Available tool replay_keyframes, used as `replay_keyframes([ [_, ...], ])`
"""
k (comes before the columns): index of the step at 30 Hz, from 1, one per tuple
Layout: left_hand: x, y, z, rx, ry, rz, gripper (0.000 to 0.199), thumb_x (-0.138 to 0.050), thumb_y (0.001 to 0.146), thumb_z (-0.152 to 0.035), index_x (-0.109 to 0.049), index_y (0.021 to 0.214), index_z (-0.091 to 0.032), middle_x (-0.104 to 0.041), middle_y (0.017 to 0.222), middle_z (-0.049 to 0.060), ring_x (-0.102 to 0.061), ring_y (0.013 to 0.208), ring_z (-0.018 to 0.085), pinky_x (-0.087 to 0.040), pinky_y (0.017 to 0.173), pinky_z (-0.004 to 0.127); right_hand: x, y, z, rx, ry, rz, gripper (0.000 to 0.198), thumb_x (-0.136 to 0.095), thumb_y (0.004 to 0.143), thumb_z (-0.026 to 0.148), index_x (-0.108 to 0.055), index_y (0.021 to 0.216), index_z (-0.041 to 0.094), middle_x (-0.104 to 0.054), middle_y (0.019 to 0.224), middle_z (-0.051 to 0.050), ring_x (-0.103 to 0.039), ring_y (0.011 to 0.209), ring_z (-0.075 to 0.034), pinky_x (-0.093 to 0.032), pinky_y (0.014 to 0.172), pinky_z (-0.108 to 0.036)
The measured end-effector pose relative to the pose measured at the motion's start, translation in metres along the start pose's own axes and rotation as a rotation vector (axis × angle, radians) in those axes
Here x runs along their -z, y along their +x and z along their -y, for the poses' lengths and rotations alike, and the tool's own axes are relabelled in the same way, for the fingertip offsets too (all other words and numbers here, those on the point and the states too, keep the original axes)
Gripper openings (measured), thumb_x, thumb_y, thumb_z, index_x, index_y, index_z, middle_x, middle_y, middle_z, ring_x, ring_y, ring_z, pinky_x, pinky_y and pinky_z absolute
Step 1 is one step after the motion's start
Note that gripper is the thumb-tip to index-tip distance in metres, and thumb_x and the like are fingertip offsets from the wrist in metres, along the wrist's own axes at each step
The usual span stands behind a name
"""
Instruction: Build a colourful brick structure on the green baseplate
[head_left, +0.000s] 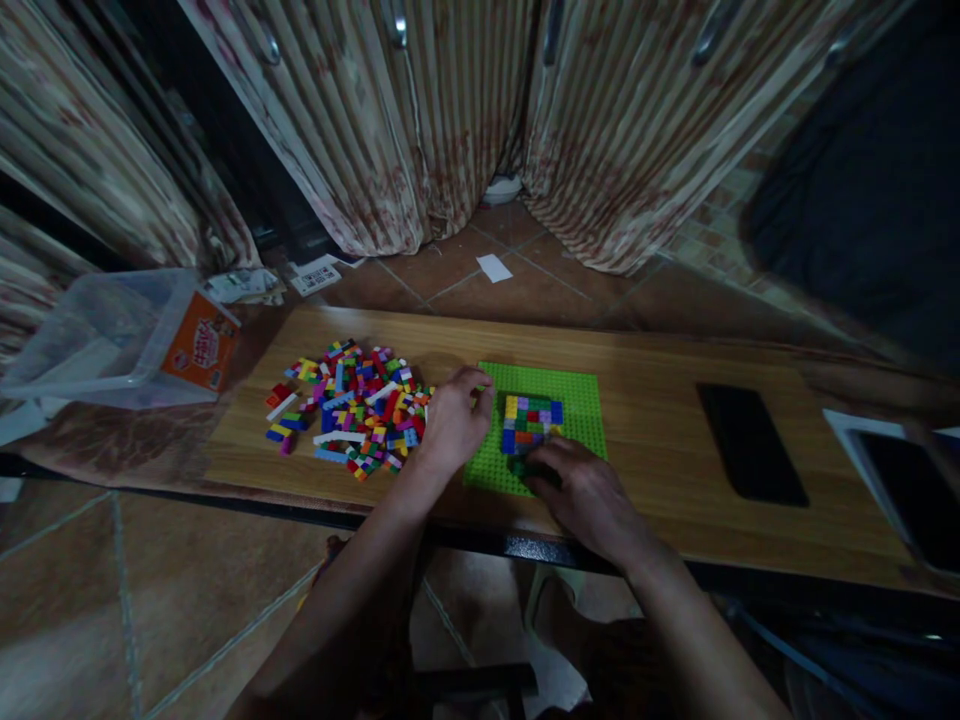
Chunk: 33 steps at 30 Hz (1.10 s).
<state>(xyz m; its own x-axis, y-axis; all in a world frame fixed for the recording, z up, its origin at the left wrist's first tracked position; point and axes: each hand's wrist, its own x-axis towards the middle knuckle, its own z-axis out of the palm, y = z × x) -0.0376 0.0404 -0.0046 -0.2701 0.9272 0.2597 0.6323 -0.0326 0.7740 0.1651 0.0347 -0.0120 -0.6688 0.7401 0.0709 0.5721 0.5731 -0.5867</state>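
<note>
A flat block of multicoloured toy building bricks [534, 418] sits on a bright green studded baseplate [581, 390]. At the baseplate's left edge is my left hand [459, 415], its fingers loosely bent and the thumb a little apart from the index finger; no brick shows in it. My right hand [574, 490] reaches over the front right of the baseplate. Its fingers are curled at the block's near side, beside a dark green brick [517, 467]. Whatever those fingertips pinch is hidden. A heap of loose bricks [375, 410] lies left of my left hand.
A wooden board [645, 400] carries the bricks and baseplate. Beyond its left end stands a clear plastic box [105, 385] with an orange label. A black phone-like slab [750, 443] lies on the right, with another dark device [911, 495] farther right. Curtains [450, 120] hang behind.
</note>
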Motion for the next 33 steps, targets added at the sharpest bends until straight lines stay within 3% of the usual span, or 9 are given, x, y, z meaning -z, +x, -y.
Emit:
replay_keyframes([
  [6,-0.005,-0.002,-0.002,0.007,0.031,0.078,0.016,-0.054,0.085,-0.014,-0.068,0.091,-0.017,-0.07,0.099,0.006,-0.065,0.079,0.016,-0.052,0.074,0.026,0.003,0.0,0.002,0.025,0.035,0.002,0.01,-0.058,0.087,0.015,-0.062,0.094,0.021,-0.062,0.097,-0.005,-0.058,0.093,-0.02,-0.048,0.082,-0.035],
  [14,-0.009,-0.003,-0.005,0.016,0.066,0.126,0.016,-0.053,0.086,-0.015,-0.068,0.092,-0.017,-0.07,0.097,0.006,-0.066,0.083,0.017,-0.052,0.079,0.028,0.003,0.029,-0.013,-0.022,-0.005,-0.284,0.009,-0.056,0.09,0.022,-0.062,0.097,0.021,-0.06,0.105,-0.008,-0.056,0.1,-0.022,-0.048,0.089,-0.037],
  [19,-0.014,-0.004,-0.002,0.019,0.063,0.163,0.017,-0.053,0.086,-0.017,-0.067,0.094,-0.019,-0.07,0.098,0.006,-0.067,0.09,0.018,-0.052,0.085,0.03,-0.002,0.049,-0.019,-0.031,-0.128,-0.266,0.01,-0.058,0.087,0.017,-0.063,0.094,0.02,-0.061,0.104,-0.008,-0.055,0.1,-0.025,-0.046,0.091,-0.041],
  [24,-0.016,-0.004,-0.003,0.049,0.059,0.19,0.017,-0.052,0.087,-0.018,-0.067,0.095,-0.02,-0.07,0.098,0.006,-0.067,0.089,0.018,-0.052,0.084,0.031,-0.002,0.049,-0.017,-0.026,-0.174,-0.242,0.012,-0.057,0.086,0.015,-0.063,0.095,0.02,-0.062,0.105,-0.009,-0.053,0.099,-0.025,-0.047,0.09,-0.041],
  [33,-0.008,-0.003,-0.003,0.071,0.036,0.116,0.021,-0.053,0.086,-0.017,-0.069,0.099,-0.019,-0.071,0.1,0.006,-0.066,0.09,0.018,-0.052,0.081,0.03,0.001,0.041,-0.019,-0.06,-0.022,-0.309,0.014,-0.051,0.092,0.025,-0.062,0.099,0.02,-0.065,0.099,-0.008,-0.059,0.096,-0.024,-0.048,0.087,-0.041],
])
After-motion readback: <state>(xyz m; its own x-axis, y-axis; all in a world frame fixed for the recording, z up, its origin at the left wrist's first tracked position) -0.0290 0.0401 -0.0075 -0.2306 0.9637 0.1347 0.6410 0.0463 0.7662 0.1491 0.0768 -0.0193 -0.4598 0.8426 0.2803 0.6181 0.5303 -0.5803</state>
